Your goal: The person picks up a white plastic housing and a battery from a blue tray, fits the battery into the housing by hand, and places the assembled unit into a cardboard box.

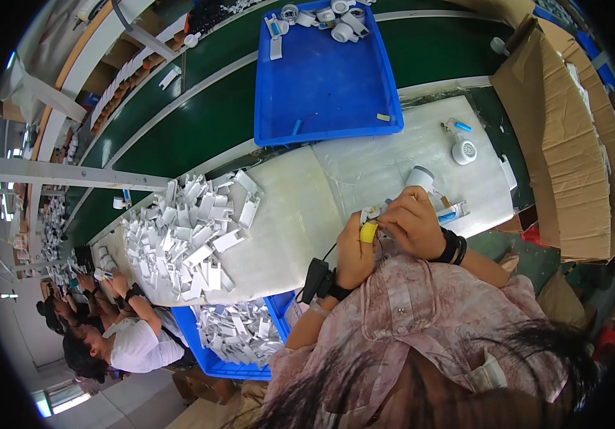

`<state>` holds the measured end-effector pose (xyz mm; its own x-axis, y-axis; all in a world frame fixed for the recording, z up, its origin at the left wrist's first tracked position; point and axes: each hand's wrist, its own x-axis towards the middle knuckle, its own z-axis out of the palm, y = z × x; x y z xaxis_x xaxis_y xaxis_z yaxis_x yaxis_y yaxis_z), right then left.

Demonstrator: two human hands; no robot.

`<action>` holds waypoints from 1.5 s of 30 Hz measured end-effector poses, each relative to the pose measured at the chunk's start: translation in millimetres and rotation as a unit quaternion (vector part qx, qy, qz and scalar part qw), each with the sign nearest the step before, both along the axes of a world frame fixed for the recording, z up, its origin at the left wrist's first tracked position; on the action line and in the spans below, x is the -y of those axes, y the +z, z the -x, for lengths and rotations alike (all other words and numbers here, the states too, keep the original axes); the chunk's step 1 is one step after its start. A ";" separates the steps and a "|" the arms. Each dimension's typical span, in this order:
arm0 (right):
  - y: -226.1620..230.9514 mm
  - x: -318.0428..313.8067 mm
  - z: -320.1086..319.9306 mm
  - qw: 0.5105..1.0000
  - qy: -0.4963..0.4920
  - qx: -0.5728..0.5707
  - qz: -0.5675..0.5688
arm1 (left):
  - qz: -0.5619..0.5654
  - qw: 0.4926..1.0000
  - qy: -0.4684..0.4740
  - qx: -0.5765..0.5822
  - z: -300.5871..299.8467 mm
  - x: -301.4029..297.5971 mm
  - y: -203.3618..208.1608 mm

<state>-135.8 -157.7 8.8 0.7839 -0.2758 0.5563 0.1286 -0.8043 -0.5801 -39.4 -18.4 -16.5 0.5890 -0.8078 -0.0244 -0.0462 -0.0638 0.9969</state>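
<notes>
My left hand (354, 259) is closed around a small white plastic part (370, 213) near the table's front edge. A yellow band (368, 232) shows at the left thumb; whether it is tape on the thumb or a separate piece is unclear. Against the same part, the fingers of my right hand (413, 223) are pinched together, hiding most of it. Just beyond the right hand lies a white round-headed housing (420, 179). Beside that hand is another white piece with a blue cylinder (448, 217). Farther right rests a white housing with a perforated round face (464, 151), wired to a blue cylinder (463, 126).
A heap of white plastic shells (193, 229) covers the table's left part. Beyond the table, a blue tray (322, 89) holds several round-headed housings at its far end. A blue bin (214, 366) of shells stands below. Cardboard (543, 143) rises at right. Co-workers sit at left.
</notes>
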 end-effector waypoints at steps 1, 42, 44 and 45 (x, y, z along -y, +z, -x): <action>-0.6 0.2 0.1 1.000 -0.001 0.000 0.000 | 0.000 1.000 -0.001 0.000 0.3 -0.2 1.3; -35.9 17.1 -2.9 0.976 -0.051 0.001 -0.212 | -0.033 0.991 -0.025 -0.127 -3.4 -1.9 3.4; -35.1 16.8 -3.7 0.975 -0.049 -0.003 -0.218 | -0.025 0.994 -0.026 -0.107 -5.1 -3.8 -4.5; -35.5 17.0 -4.5 0.975 -0.046 -0.002 -0.216 | -0.018 0.996 -0.027 -0.087 -6.0 -4.3 -7.3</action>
